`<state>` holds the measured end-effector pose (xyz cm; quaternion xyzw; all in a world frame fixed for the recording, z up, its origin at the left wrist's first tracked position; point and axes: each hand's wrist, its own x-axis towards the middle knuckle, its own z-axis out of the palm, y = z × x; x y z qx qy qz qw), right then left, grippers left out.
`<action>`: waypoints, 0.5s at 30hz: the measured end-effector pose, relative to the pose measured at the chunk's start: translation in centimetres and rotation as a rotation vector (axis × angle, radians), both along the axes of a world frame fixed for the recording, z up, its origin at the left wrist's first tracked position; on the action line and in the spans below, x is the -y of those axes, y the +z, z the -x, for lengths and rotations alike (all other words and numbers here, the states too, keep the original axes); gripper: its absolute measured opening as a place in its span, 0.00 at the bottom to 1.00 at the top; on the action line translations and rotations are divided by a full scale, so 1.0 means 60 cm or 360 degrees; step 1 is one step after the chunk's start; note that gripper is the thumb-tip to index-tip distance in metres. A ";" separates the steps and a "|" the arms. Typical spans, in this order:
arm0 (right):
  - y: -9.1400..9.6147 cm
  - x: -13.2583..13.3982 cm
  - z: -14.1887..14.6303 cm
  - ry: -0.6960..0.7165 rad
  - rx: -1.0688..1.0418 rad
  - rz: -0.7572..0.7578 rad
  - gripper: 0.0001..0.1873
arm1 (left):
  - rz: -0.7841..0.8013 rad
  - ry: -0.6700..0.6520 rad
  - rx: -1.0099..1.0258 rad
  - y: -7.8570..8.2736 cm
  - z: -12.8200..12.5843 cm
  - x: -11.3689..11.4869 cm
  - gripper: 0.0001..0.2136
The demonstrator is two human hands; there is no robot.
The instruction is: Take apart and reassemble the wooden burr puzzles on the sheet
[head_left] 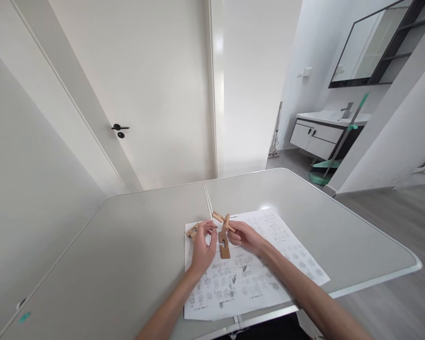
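My right hand (243, 237) is closed on a notched wooden puzzle piece (224, 243), held upright above a printed instruction sheet (269, 264). A second wooden piece (219, 217) crosses it at the top, near my right fingertips. My left hand (202, 248) hovers just left of the held piece, fingers curled toward it, thumb and forefinger close together. Whether it grips anything is hidden. Another wooden piece (192, 230) lies on the sheet's upper left corner, beside my left fingers.
The sheet lies on a grey folding table (109, 264) with a centre seam. Beyond it are a white door with a black handle (119, 127) and a white wall. To the right, a bathroom vanity (322, 134), mirror and green mop (335, 160).
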<state>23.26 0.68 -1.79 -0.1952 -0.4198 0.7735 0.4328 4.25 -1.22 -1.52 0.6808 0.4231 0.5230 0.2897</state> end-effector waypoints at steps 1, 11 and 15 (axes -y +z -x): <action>0.002 0.001 -0.001 0.0057 -0.0018 0.0002 0.20 | 0.0032 -0.0046 0.0023 0.003 0.000 -0.001 0.12; -0.006 0.000 -0.006 0.0487 0.0026 -0.0028 0.27 | 0.0092 -0.0454 0.0037 0.021 0.004 -0.005 0.12; -0.008 0.001 -0.006 0.0611 0.0082 -0.0025 0.28 | 0.0231 -0.0455 0.0178 0.015 0.002 -0.008 0.14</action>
